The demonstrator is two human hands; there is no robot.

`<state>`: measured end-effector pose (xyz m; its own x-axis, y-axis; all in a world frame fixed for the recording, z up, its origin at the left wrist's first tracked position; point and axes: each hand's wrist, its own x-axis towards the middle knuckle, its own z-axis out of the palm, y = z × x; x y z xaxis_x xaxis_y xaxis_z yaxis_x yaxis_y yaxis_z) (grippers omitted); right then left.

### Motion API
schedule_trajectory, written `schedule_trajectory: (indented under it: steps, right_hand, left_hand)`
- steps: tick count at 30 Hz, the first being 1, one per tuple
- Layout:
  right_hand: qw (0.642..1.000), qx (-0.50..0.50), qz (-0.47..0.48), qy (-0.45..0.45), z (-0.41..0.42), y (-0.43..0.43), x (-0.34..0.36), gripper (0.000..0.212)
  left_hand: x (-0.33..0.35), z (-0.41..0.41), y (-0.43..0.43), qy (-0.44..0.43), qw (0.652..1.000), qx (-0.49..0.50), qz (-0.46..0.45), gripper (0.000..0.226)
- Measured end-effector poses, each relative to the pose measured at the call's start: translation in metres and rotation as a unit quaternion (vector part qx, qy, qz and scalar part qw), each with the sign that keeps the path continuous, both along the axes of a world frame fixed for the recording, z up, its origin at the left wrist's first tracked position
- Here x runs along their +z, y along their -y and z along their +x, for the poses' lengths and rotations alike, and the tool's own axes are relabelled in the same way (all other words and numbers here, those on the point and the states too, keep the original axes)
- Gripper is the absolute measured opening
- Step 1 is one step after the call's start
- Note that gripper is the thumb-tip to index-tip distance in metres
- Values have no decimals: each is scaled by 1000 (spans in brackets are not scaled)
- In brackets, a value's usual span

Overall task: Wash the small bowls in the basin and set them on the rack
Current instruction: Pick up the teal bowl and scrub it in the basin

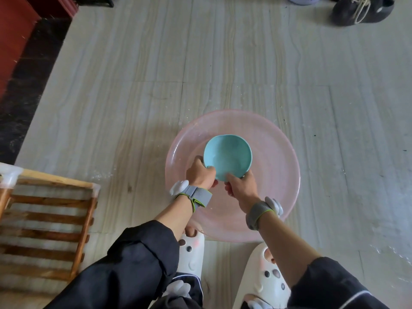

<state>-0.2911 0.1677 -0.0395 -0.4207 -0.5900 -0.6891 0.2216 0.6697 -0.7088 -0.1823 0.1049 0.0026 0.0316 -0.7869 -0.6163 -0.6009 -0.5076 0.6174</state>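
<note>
**A:** What's underfoot?

**B:** A pale grey tiled floor [156,63] with a wood-grain pattern, flecked with wet spots. A dark red cabinet [13,30] sits at the far left edge and a black lace-up shoe [356,10] at the top right.

**A:** And the bowl?

**B:** 1 small turquoise ceramic bowl [227,155], mouth up towards the camera, is held within the outline of the round translucent pink plastic basin [278,139]. Whether it touches the basin's bottom I cannot tell.

**A:** How do the hands sit?

**B:** Both forearms reach forward and down out of black sleeves [133,253]. The left hand [200,172] clasps the bowl's near left rim, fingers curled round the outside. The right hand [242,186] grips the near right rim, fingers tucked beneath, its back towards the camera.

**A:** Anything on the wrists?

**B:** A grey wrist strap [196,196] with a white lump on each.

**A:** The rack?

**B:** The slatted wooden rack [49,210] stands on the floor to the left, well apart from the basin.

**A:** Feet?

**B:** 2 white foam slippers [191,253], the left one touching the basin's near rim
</note>
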Motion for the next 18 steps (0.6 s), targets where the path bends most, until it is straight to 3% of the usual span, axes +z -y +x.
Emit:
schedule_trajectory:
  steps: [2, 4, 8, 10, 12, 14, 18]
  right_hand:
    - [1000, 21, 16, 18, -1, 2, 0, 31]
    - [992, 98, 69, -26, -13, 3, -1, 19]
    - [930, 229, 125, -260, -34, 7, 0, 32]
    - [914, 236, 115, -311, -31, 9, 0, 36]
    - [932, 207, 99, -281, -21, 10, 1, 38]
    - [968, 137, 76, -195, -9, 7, 3, 34]
    - [996, 62, 37, -51, 1, -3, -3, 24]
  left_hand:
    - [2, 3, -1, -8, 1000, 3, 21, 31]
    - [1, 8, -1, -3, 998, -26, 52, 36]
    - [3, 20, 4, 51, 988, -141, 39, 36]
    - [4, 21, 6, 54, 988, -141, 23, 30]
    - [7, 19, 7, 41, 996, -76, 7, 20]
    - [8, 15, 9, 32, 999, -20, 7, 18]
    - [9, 14, 14, 68, 993, -94, 10, 27]
